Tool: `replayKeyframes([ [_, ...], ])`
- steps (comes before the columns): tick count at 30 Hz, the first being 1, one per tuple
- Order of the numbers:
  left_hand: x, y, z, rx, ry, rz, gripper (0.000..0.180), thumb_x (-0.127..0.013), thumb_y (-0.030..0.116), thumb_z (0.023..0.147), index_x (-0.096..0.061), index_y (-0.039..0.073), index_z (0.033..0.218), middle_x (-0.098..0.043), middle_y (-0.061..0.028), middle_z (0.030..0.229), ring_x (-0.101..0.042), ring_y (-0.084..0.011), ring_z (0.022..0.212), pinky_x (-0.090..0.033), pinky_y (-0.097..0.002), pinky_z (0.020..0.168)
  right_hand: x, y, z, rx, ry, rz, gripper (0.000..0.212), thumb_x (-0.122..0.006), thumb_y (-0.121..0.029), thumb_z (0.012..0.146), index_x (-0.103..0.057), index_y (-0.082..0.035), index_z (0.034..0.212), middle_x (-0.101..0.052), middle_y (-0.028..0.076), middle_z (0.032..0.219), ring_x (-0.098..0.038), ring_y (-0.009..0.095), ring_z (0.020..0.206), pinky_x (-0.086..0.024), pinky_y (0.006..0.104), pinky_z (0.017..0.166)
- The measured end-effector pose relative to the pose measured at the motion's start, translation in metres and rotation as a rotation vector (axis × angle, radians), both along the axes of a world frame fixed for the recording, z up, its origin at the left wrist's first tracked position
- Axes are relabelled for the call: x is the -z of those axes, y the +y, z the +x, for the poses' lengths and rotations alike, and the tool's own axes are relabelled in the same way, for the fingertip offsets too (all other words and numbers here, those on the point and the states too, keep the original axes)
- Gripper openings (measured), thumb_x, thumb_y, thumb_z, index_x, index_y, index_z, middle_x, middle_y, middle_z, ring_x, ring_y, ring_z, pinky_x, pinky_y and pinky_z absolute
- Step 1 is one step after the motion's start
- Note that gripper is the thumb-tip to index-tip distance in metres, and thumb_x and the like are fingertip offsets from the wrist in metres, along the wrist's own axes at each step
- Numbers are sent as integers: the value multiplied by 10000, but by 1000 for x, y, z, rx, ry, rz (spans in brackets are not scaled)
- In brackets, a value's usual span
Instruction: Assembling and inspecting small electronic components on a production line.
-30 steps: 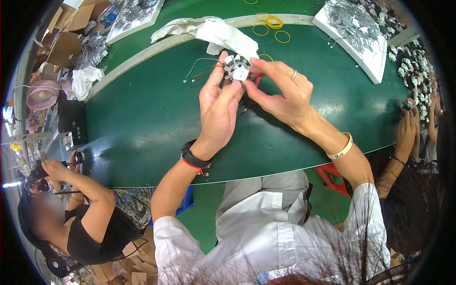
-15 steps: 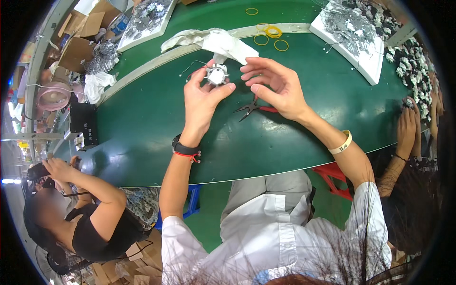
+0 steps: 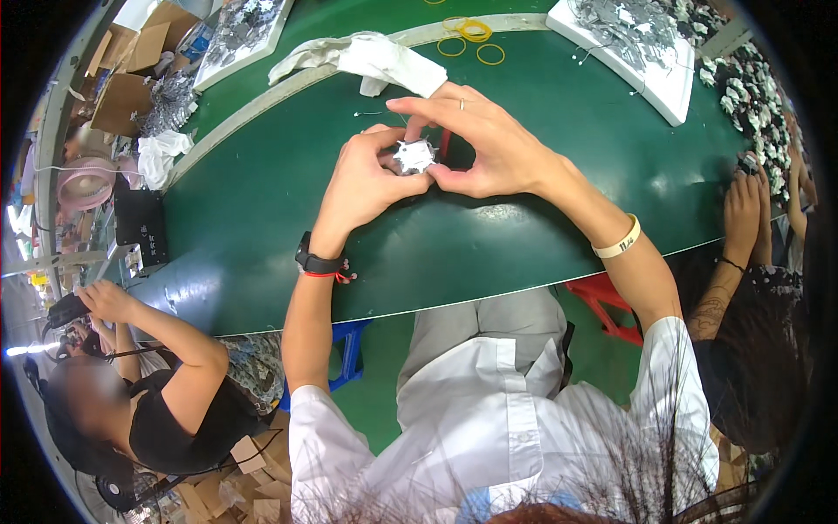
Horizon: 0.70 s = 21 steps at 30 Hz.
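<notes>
In my left hand (image 3: pixel 371 175) I hold a small white-and-grey part (image 3: pixel 415 156) with short prongs round its rim, between thumb and fingers. My right hand (image 3: pixel 489 144) reaches round the part from the other side. Its thumb tip and a bent finger are against the part, with the index finger arched above. A thin wire (image 3: pixel 368 113) sticks out beyond the left fingertips. A strip of red handle (image 3: pixel 446 142) shows inside the curve of my right hand; the rest of the pliers is hidden. A crumpled white cloth (image 3: pixel 380 63) lies just beyond my hands.
Yellow rubber bands (image 3: pixel 474 31) lie by the pale curved strip (image 3: pixel 524 21). A white tray of grey parts (image 3: pixel 668 100) stands far right, another tray (image 3: pixel 205 77) far left. A black box (image 3: pixel 140 229) sits at the left. Co-workers sit on both sides; black-and-white pieces (image 3: pixel 742 113) are heaped right.
My right hand has moved left onto the part and now covers most of the pliers. The left hand has turned a little around the part. The whole view has shifted slightly.
</notes>
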State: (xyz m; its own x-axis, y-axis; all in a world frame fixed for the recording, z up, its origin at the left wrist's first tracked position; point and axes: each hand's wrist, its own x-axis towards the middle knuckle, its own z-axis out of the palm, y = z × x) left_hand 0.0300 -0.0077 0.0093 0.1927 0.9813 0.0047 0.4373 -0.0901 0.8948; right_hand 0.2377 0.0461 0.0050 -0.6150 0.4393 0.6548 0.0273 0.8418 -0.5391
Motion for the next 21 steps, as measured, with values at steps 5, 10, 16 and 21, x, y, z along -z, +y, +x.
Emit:
replayKeyframes([
  [5,3,-3,-1,-5,36,36,466,-798,202,636,-690,-96,978,-609,-106,887,-609,-160,663,-485,-311,613,2,-2,-2,3,-61,-13,729,-733,-75,709,-557,-137,1414,-684,17,1008,-607,240,979,-464,379,921],
  [10,1,-3,0,-6,89,67,458,-793,210,626,-691,-89,957,-600,-118,829,-587,-195,650,-469,-328,603,3,-5,-3,42,-74,-23,743,-736,-81,709,-554,-173,1423,-679,5,985,-600,231,939,-464,379,880],
  [16,-5,-6,2,-13,190,87,432,-801,210,624,-698,-74,934,-601,-132,813,-581,-227,654,-464,-353,605,2,-8,-8,54,-71,27,759,-731,-87,700,-550,-172,1431,-676,-12,946,-597,217,906,-449,363,851],
  [21,-4,-6,2,-20,233,89,407,-833,219,644,-717,-34,942,-586,-127,825,-585,-228,699,-477,-351,631,6,-6,-10,44,-65,106,789,-718,-78,701,-529,-182,1460,-674,-22,924,-594,209,892,-438,358,836],
])
